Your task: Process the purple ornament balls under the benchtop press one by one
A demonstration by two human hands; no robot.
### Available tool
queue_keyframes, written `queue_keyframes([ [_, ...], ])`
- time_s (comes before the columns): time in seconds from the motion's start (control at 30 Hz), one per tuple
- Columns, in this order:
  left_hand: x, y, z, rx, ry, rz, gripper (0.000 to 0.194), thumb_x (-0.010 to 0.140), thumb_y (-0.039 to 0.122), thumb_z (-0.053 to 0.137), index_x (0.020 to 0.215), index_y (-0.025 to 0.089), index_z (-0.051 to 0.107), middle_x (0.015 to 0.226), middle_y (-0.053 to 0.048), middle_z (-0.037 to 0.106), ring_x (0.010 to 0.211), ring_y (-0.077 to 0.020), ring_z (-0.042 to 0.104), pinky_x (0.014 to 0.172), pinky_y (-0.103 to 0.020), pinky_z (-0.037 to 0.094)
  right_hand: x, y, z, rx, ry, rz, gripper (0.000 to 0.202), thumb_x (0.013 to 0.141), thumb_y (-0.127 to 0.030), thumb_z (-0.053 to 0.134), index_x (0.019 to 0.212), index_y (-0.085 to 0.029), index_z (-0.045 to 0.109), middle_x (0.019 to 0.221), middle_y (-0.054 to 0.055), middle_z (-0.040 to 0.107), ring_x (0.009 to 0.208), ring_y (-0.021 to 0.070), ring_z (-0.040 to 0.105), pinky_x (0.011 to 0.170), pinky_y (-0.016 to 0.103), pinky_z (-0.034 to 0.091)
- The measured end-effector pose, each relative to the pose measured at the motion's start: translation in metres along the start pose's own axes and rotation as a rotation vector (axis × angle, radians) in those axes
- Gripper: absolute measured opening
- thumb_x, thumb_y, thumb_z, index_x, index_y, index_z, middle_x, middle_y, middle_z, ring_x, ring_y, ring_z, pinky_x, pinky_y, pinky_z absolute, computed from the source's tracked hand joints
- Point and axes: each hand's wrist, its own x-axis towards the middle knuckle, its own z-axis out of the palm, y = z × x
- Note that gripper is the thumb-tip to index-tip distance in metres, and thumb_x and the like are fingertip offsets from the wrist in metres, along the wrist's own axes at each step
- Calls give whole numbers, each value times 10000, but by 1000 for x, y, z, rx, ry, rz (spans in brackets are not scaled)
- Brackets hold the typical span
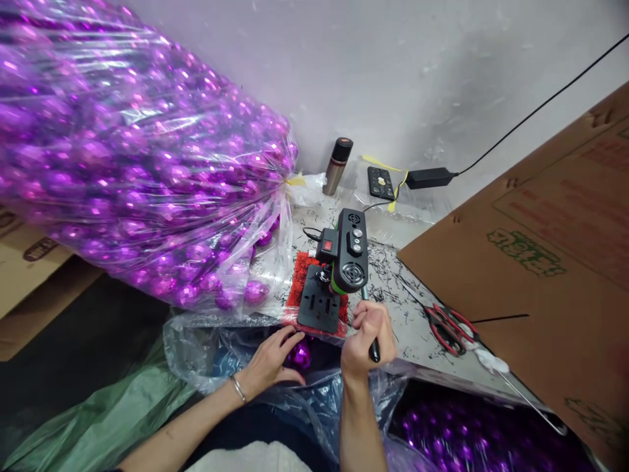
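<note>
My right hand (369,334) is closed around the black-tipped lever handle (375,351) of a small black bench machine (354,252). That machine has two round fan grilles, a red switch and a flat slotted base plate (318,301), resting on a red mat (296,288). My left hand (274,360), with a bracelet at its wrist, is open at the table's front edge, thumb and fingers apart. A shiny purple ball (301,354) shows between its thumb and fingers, over clear plastic; I cannot tell whether they touch it.
A huge clear bag of purple balls (147,151) leans in from the left. Loose balls (256,292) lie beside it. Scissors (447,328) and a cardboard box (535,249) are at right. Behind stand a bottle (338,165), phone-like black object (381,182) and power adapter (431,177). Black scraps litter the table.
</note>
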Motion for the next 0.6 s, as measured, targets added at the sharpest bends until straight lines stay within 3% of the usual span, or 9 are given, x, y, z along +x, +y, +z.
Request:
queue_keyframes([
  [0.03, 2, -2, -4, 11, 14, -8, 836, 776, 725, 800, 1436, 239, 635, 1316, -179, 728, 1194, -358, 742, 1014, -489, 638, -1, 1, 0, 6, 8, -10, 420, 1072, -231, 455, 654, -219, 500, 611, -37, 520, 623, 122, 579, 596, 284, 422],
  [0.1, 25, -8, -20, 39, 68, -66, 614, 926, 629, 709, 1402, 244, 655, 1287, -159, 740, 1200, -333, 734, 1058, -487, 613, -2, 3, 1, 16, 25, -21, 429, 1070, -233, 461, 642, -220, 495, 603, -36, 507, 617, 127, 579, 582, 285, 417],
  [0.17, 70, -17, -45, 135, 169, -178, 363, 1078, 386, 503, 1367, 242, 670, 1282, -148, 739, 1245, -302, 702, 1132, -495, 556, -2, 5, 2, 26, 38, -25, 437, 1067, -242, 470, 632, -222, 489, 598, -37, 497, 602, 128, 572, 563, 284, 407],
  [0.23, 123, -29, -74, 287, 234, -312, 367, 1064, 224, 433, 1339, 200, 674, 1331, -179, 706, 1302, -325, 654, 1167, -532, 507, -1, 5, 2, 23, 33, -22, 444, 1067, -250, 475, 624, -223, 483, 596, -39, 496, 592, 126, 566, 555, 282, 403],
  [0.3, 169, -43, -98, 443, 201, -518, 395, 1010, 130, 452, 1351, 135, 651, 1396, -242, 650, 1328, -377, 619, 1124, -565, 515, -1, 5, 2, 12, 25, -24, 442, 1067, -249, 474, 626, -223, 485, 595, -39, 501, 592, 124, 566, 558, 282, 406],
  [0.37, 202, -55, -113, 552, 89, -669, 413, 971, 117, 515, 1370, 100, 624, 1384, -279, 639, 1329, -410, 610, 1097, -574, 513, -2, 5, 2, 7, 22, -34, 434, 1067, -239, 473, 634, -223, 492, 592, -40, 502, 603, 128, 574, 571, 284, 415],
  [0.47, 223, -68, -119, 579, 18, -711, 471, 896, 102, 605, 1367, 88, 611, 1344, -282, 661, 1323, -418, 612, 1091, -549, 502, -3, 5, 2, 9, 25, -40, 429, 1068, -229, 468, 639, -221, 492, 596, -40, 503, 609, 126, 574, 574, 281, 411],
  [0.6, 220, -70, -124, 546, -1, -708, 488, 866, 215, 708, 1336, 107, 633, 1257, -249, 714, 1236, -413, 667, 1036, -508, 534, -4, 6, 1, 17, 3, -36, 415, 1069, -202, 454, 657, -213, 503, 631, -37, 534, 623, 113, 571, 596, 273, 418],
])
